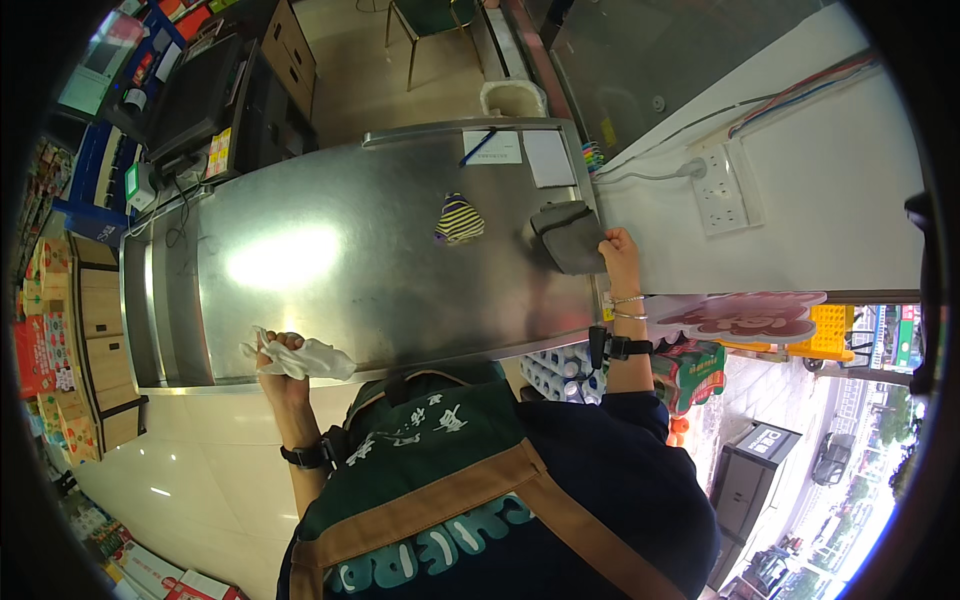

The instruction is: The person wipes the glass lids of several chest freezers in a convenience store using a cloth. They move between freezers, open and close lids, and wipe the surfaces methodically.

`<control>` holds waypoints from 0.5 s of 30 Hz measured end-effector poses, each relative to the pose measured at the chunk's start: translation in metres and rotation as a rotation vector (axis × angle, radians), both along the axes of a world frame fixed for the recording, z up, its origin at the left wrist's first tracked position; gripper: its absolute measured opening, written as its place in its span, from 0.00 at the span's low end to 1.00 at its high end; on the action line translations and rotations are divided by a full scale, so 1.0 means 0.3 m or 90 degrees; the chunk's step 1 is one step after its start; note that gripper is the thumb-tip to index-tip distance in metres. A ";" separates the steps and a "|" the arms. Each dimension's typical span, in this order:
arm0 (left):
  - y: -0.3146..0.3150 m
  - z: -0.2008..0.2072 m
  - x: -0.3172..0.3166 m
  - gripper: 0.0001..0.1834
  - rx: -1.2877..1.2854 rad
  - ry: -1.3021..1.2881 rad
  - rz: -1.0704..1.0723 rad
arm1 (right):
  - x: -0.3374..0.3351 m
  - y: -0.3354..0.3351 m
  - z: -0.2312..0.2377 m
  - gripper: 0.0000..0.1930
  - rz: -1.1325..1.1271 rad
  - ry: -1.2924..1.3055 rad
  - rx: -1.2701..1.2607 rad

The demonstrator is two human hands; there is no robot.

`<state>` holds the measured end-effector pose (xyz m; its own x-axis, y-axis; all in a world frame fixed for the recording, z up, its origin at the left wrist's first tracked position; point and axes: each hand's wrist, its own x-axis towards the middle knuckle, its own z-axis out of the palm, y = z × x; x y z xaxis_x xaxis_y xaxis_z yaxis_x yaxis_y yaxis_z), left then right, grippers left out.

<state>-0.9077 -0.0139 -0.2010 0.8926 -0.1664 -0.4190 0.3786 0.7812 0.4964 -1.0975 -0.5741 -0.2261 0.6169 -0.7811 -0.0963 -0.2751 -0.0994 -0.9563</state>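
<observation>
My left hand [283, 368] is closed on a crumpled white cloth [318, 361] over the near left edge of the metal counter [360, 215]. Soft folds of the cloth hang out on both sides of the fingers. At the counter's right end, my right hand [620, 254] pinches the edge of a dark grey, flat, folded thing [575, 240]; its exact kind cannot be made out. Between the hands, farther back, lies a small yellow-and-black striped fabric piece [460, 219].
A blue pen [478, 148] lies across a white sheet [497, 149], beside a second paper [549, 158]. A black monitor [195, 100] stands beyond the far left side. A wall socket panel [722, 188] with a plugged-in cable is at right. Bottle packs [565, 372] stand below the near right edge.
</observation>
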 end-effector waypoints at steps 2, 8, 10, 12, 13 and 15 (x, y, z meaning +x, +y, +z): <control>-0.026 0.014 -0.003 0.14 0.000 -0.011 -0.013 | 0.003 0.015 0.030 0.07 -0.007 -0.012 0.074; -0.041 0.041 -0.011 0.14 0.002 -0.028 -0.025 | 0.035 0.055 0.035 0.08 -0.005 -0.128 0.112; -0.041 0.044 -0.014 0.14 0.021 -0.010 -0.014 | 0.035 0.054 0.030 0.09 -0.003 -0.156 0.112; -0.043 0.044 -0.019 0.15 0.026 -0.009 -0.013 | 0.026 0.046 0.030 0.11 0.027 -0.181 0.131; -0.045 0.043 -0.021 0.15 0.027 -0.016 -0.018 | 0.020 0.040 0.033 0.11 0.044 -0.193 0.136; -0.052 0.041 -0.027 0.15 0.034 -0.018 -0.019 | 0.009 0.030 0.037 0.12 0.049 -0.247 0.236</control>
